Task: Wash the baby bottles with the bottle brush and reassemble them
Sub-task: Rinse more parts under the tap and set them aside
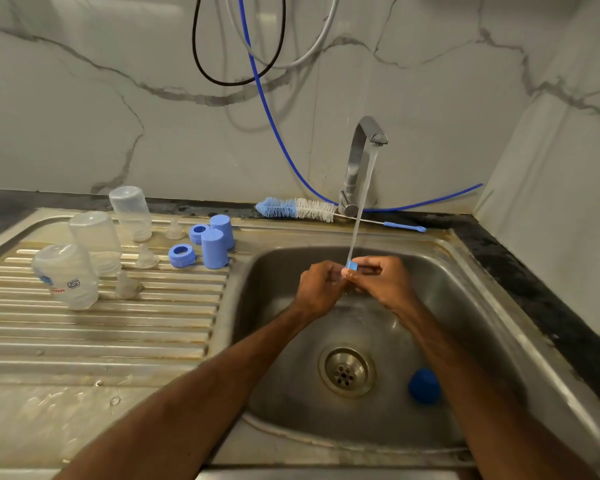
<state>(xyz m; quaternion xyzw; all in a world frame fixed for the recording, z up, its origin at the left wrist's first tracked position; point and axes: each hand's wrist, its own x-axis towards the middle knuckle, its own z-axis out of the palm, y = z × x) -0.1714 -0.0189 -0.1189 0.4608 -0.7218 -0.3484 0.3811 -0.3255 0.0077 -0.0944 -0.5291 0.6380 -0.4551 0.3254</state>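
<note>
**Two hands rinse a small blue part under the running tap**

Both hands meet over the middle of the sink (465, 306), under the stream of water (362, 199) that falls from the tap (359, 157) behind them. The right hand (383, 282) pinches a small blue part (351, 265) between the thumb and the curled fingers. The left hand (321, 289) is curled too, and its fingertips come to the same part from the other side. The water lands directly on this part. What kind of bottle piece it is, I cannot tell, because the fingers cover most of it.

Below the right hand, near the drain (347, 370), a dark blue cap (424, 386) lies on the sink floor.

Behind the hands, on the sink edge beside the tap, lies the bottle brush (298, 208), with its bristles to the left and its thin handle to the right.

To the left of the left hand is the draining board (118, 341). Closest to the hands stand two blue caps (214, 248) upside down, just beside two blue rings (182, 255). Further left are three clear teats (147, 258), and beyond them three clear bottles (66, 275) stand mouth down in a slanted row.
</note>
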